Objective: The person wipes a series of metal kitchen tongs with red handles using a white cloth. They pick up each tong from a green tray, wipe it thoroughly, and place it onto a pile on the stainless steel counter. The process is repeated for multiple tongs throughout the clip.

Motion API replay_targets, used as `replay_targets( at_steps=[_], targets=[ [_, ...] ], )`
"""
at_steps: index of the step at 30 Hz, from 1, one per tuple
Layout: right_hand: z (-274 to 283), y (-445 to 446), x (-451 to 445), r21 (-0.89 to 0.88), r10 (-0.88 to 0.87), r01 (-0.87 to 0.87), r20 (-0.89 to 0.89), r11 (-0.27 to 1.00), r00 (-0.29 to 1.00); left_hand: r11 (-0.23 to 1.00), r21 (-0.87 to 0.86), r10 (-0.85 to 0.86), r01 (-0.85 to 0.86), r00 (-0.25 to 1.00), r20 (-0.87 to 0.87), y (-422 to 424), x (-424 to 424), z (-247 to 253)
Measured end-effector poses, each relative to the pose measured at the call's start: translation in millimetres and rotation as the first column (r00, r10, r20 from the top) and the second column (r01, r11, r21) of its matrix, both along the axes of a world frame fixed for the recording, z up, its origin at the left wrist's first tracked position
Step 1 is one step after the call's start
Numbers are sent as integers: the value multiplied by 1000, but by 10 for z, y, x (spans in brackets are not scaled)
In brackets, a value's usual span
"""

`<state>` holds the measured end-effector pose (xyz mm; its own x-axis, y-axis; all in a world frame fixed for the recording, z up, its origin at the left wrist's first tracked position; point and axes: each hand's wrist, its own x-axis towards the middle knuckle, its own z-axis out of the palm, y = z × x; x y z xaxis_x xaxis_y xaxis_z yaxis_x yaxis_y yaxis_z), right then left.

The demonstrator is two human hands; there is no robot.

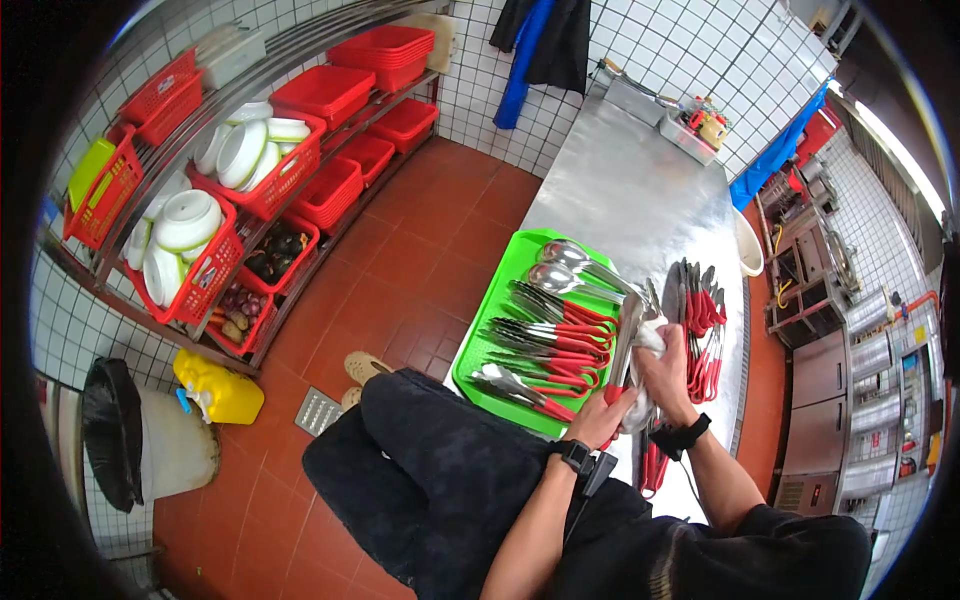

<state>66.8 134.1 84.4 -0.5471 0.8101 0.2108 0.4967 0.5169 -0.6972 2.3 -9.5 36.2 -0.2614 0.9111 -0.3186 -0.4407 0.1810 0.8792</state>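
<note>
My left hand (pixel 602 416) grips the red handle of a pair of metal tongs (pixel 625 352), which points away from me over the right edge of a green tray (pixel 517 255). Against the tongs, my right hand (pixel 666 371) holds a white cloth (pixel 646 343). Several red-handled tongs (pixel 555 345) lie in rows in the tray, with large metal spoons (pixel 555 277) at its far end. More red-handled tongs (pixel 703 315) lie on the steel table to the right of my hands; others are partly hidden under my wrists.
The steel table (pixel 600 165) bears a plastic bin of bottles (pixel 688 135) at its far end. On the left, a metal rack (pixel 349 135) holds red baskets (pixel 285 180) with white bowls (pixel 244 154). A yellow jerrycan (pixel 225 386) and a lidded bin (pixel 176 442) stand on the floor.
</note>
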Motion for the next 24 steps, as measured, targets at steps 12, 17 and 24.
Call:
replay_targets(
  at_steps=[12, 17, 24],
  targets=[
    [495, 438, -162, -600, 20, -200, -291, 775, 956, 994, 111, -40, 14, 970, 239, -55, -38, 70],
    [545, 381, -155, -807, -136, -402, -499, 432, 856, 994, 105, -13, -21, 951, 308, -49, -22, -41],
    [569, 478, -205, -707, -97, -375, -529, 600, 843, 976, 95, 177, -195, 970, 168, -51, -29, 142]
  ],
)
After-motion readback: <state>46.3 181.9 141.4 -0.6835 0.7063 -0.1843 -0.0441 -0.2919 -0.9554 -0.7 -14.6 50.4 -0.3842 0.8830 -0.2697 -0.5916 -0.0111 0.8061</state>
